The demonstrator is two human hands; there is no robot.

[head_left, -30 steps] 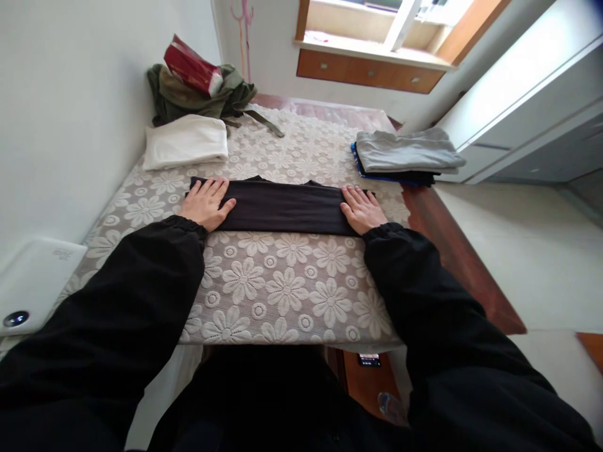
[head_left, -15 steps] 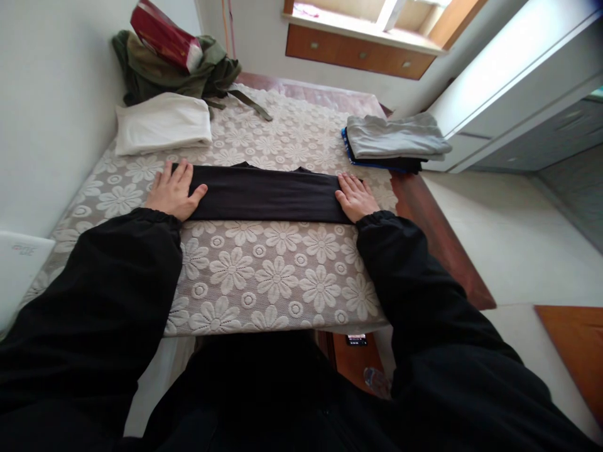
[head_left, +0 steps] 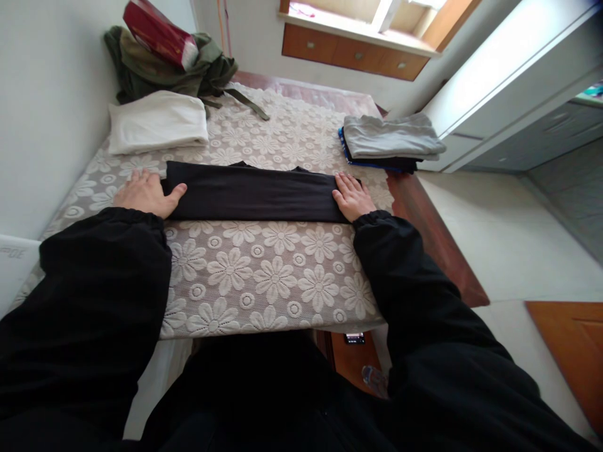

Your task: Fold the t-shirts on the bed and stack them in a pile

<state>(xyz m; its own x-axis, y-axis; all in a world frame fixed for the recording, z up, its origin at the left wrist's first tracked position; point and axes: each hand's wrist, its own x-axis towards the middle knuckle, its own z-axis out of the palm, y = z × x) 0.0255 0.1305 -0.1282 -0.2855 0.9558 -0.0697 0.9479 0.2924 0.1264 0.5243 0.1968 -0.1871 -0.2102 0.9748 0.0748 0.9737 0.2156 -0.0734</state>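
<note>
A black garment (head_left: 254, 193), folded into a long flat strip, lies crosswise on the lace tablecloth (head_left: 276, 276). Two small dark points of fabric stick out along its far edge. My left hand (head_left: 148, 193) is at the strip's left end, its thumb spread over the cloth and its fingers mostly beyond the end, on the tablecloth. On the right end rests my right hand (head_left: 353, 197), palm down with the fingers stretched out. Neither hand grips anything.
A folded white cloth (head_left: 157, 122) lies at the back left, before a green backpack (head_left: 202, 66) with a red package (head_left: 160, 34) on it. Folded clothes, grey on top (head_left: 391, 135), are stacked at the back right. Below the table's front edge are a phone (head_left: 354, 338) and a clear bottle (head_left: 374, 378).
My left hand has slid left, so its fingers have come off the garment's end. My right hand stays on the right end. The whole view has shifted slightly.
</note>
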